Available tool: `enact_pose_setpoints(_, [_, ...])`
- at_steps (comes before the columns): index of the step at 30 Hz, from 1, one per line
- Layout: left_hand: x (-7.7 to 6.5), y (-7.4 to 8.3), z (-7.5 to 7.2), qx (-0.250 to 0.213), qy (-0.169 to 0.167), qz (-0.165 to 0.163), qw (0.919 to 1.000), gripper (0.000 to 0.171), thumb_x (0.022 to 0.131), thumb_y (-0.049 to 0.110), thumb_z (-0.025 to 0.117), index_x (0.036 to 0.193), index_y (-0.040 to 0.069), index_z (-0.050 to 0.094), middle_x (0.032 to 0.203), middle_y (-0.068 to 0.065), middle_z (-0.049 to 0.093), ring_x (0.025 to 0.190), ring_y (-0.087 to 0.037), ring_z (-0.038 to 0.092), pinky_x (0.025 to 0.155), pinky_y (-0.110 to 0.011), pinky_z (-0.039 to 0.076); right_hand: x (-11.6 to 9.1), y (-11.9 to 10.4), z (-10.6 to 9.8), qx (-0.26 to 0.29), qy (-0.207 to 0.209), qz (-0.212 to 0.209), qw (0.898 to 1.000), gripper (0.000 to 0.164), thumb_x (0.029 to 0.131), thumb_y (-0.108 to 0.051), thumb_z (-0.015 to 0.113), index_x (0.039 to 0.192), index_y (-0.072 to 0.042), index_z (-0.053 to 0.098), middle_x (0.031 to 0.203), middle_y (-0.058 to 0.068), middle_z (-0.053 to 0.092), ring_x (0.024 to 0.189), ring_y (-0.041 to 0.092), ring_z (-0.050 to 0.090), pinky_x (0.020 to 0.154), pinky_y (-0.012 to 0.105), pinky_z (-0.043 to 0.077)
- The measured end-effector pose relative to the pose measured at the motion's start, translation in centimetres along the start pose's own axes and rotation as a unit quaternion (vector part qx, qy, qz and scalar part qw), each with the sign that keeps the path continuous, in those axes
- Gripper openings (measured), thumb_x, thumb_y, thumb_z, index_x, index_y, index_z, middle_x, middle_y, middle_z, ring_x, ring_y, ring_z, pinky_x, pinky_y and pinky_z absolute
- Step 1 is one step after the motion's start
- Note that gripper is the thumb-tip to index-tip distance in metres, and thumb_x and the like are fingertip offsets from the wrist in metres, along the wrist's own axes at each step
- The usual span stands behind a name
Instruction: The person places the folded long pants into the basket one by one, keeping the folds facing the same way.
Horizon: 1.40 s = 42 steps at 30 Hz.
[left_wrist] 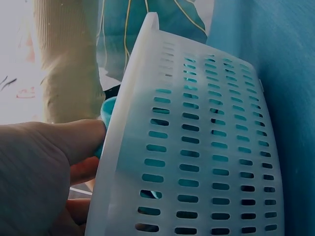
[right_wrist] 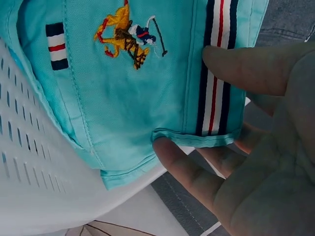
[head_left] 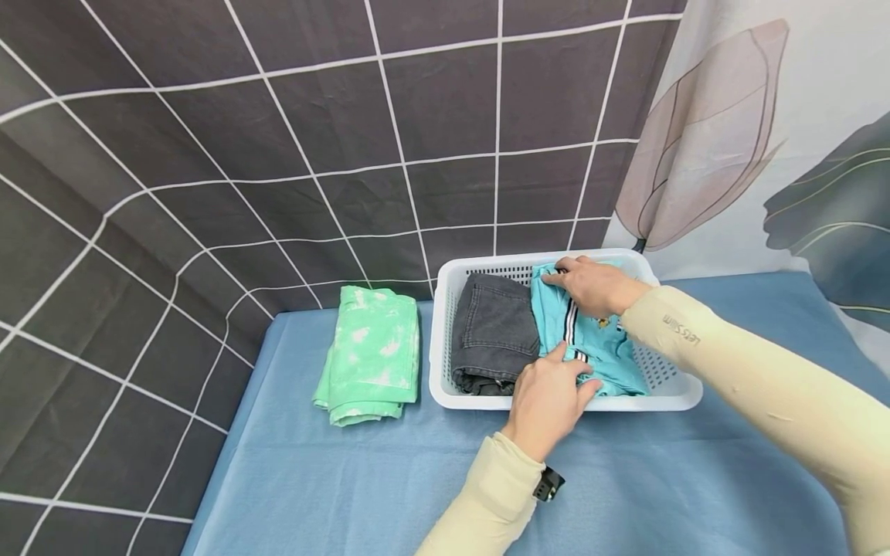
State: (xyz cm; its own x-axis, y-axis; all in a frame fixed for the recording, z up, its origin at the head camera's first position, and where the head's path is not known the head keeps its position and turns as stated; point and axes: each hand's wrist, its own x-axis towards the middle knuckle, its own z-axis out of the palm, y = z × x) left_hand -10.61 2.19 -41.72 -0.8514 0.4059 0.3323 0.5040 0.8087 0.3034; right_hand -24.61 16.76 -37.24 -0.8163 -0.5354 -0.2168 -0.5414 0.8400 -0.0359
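Note:
A folded turquoise garment (head_left: 589, 347) lies in the right part of a white plastic basket (head_left: 439, 332). It has a striped band and an embroidered horse and rider. My right hand (head_left: 591, 287) is at its far left corner; in the right wrist view the thumb is on the band and other fingers pass behind the edge, pinching it. My left hand (head_left: 549, 395) reaches over the near rim, its spread fingers resting on the garment's near edge. Folded dark grey jeans (head_left: 497, 324) lie in the basket's left part, back pocket facing up.
A folded green garment with white blotches (head_left: 375, 347) lies on the blue cloth-covered table (head_left: 313, 486), left of the basket. Dark grid-patterned fabric (head_left: 445, 116) hangs behind and at the left. A leaf-print curtain (head_left: 702, 131) hangs at the right.

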Motion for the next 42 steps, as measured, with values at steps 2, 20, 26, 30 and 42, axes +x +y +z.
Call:
enact_pose_setpoints(2, [0.1,-0.1,0.0,-0.003,-0.004,-0.003,1.0,0.019,0.091,0.043,0.073,0.101,0.029,0.081,0.125,-0.008,0.069,0.09,-0.017,0.074,0.074,-0.026,0.059,0.1,-0.1,0.1,0.0,-0.002,0.006,1.0,0.058,0.093,0.008,0.057,0.148,-0.006,0.049,0.149,0.03,0.038,0.134,0.05,0.039,0.096,0.058,0.048])
enact_pose_setpoints(20, [0.3,-0.6,0.2,0.007,0.007,-0.023,0.9997,0.007,0.084,0.036,0.082,0.079,0.031,0.082,0.084,0.018,0.074,0.102,0.0,0.068,0.068,-0.016,0.055,0.6,-1.0,0.4,-0.006,0.001,0.027,1.0,0.054,0.095,0.006,0.056,0.147,-0.008,0.052,0.144,0.026,0.043,0.134,0.047,0.04,0.09,0.054,0.052])
enact_pose_setpoints(26, [0.3,-0.7,0.1,-0.001,0.002,-0.026,0.9997,0.008,0.087,0.033,0.08,0.08,0.031,0.082,0.083,0.018,0.074,0.101,0.0,0.068,0.067,-0.016,0.054,0.7,-1.2,0.3,0.0,-0.001,0.035,0.999,0.055,0.095,0.008,0.056,0.147,-0.008,0.052,0.146,0.026,0.043,0.133,0.047,0.041,0.09,0.056,0.052])
enact_pose_setpoints(30, [0.3,-0.8,0.0,-0.006,-0.003,-0.021,0.9997,0.008,0.088,0.033,0.079,0.081,0.03,0.083,0.082,0.018,0.074,0.1,0.0,0.068,0.067,-0.016,0.054,0.7,-1.2,0.3,0.008,0.002,0.033,0.999,0.055,0.095,0.007,0.056,0.147,-0.008,0.052,0.148,0.027,0.042,0.134,0.048,0.04,0.091,0.058,0.05])
enact_pose_setpoints(42, [0.1,-0.7,-0.1,-0.042,-0.015,-0.029,0.9986,0.01,0.09,0.035,0.076,0.09,0.029,0.084,0.095,0.012,0.076,0.113,-0.006,0.065,0.079,-0.024,0.057,-0.5,-0.9,0.9,0.058,0.02,0.017,0.998,0.055,0.096,0.005,0.049,0.151,0.001,0.042,0.156,0.032,0.027,0.143,0.052,0.025,0.103,0.061,0.041])
